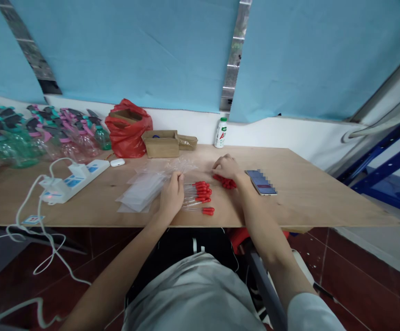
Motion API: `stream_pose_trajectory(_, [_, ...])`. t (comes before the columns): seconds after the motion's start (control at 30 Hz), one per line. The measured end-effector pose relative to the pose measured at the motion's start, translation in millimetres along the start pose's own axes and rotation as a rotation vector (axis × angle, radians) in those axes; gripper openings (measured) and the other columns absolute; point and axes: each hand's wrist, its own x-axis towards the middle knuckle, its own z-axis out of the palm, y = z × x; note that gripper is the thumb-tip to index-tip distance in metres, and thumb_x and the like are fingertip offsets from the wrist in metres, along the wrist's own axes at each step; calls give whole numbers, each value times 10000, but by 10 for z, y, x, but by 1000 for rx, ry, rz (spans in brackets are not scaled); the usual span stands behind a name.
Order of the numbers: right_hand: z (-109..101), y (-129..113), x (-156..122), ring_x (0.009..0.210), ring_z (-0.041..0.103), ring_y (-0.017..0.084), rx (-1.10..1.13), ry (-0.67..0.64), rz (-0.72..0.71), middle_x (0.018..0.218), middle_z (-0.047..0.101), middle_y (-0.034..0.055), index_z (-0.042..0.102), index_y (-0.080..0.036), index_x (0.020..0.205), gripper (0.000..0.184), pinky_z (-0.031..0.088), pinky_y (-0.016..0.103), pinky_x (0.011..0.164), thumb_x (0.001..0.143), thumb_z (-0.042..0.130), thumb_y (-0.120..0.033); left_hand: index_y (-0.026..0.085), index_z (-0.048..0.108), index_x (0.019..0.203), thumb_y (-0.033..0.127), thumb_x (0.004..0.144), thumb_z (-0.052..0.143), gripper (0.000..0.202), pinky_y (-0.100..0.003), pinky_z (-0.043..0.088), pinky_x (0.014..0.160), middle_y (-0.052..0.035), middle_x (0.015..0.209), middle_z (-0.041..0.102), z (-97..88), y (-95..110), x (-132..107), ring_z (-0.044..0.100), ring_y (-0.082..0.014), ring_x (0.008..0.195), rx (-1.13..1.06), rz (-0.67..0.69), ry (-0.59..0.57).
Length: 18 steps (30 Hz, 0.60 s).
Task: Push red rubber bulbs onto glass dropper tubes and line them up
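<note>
My left hand (173, 192) is closed in a pinch, with a thin clear tube showing faintly at its fingertips. Just right of it lies a row of glass droppers (202, 189) with red rubber bulbs, their clear stems pointing left. My right hand (228, 166) is curled downward over a small pile of loose red bulbs (228, 183); its fingertips are at the pile's edge, and what they grip is hidden. Clear plastic bags (141, 191) lie stacked left of my left hand. More thin clear tubes (185, 163) are spread behind that hand.
A phone (261, 182) lies right of my right forearm. At the back stand a white bottle (221, 133), a cardboard box (162, 145) and a red bag (127, 133). A power strip (79, 179) with cables and several spray bottles (24, 142) occupy the left side.
</note>
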Motion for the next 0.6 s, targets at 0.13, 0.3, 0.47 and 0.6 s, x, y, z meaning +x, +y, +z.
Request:
stream_pose_trajectory(0.13, [26,26,-3,1258,494,414,-11,-101,-22,1069,761,158,872,-242,891,192,394,574,1089,790,873,-406,231,593,1091,394,1131,319,321,-345,455,719,-61,861,679,-22,28,-3,668,-244,783,27,-22,9])
stream_pose_trajectory(0.3, [35,8,20,1117,608,316,118,-125,-67,939,760,109,833,-200,868,99,458,458,1027,775,822,-232,236,604,1037,427,1130,338,340,-335,418,687,-35,763,627,-33,37,2,644,-235,719,34,-13,0])
stream_pose_trajectory(0.47, [50,-147,44,719,624,163,641,-11,-228,810,733,30,754,-130,1085,290,491,289,733,836,706,-272,238,604,972,435,1135,325,379,-320,393,689,-33,781,649,-46,54,-3,642,-220,744,39,30,-44])
stream_pose_trajectory(0.6, [35,-412,3,711,603,154,885,87,-294,789,723,22,751,-154,964,321,472,279,708,894,728,-467,234,618,995,409,1137,313,379,-324,419,715,-46,821,683,-55,55,2,655,-224,777,31,43,-47])
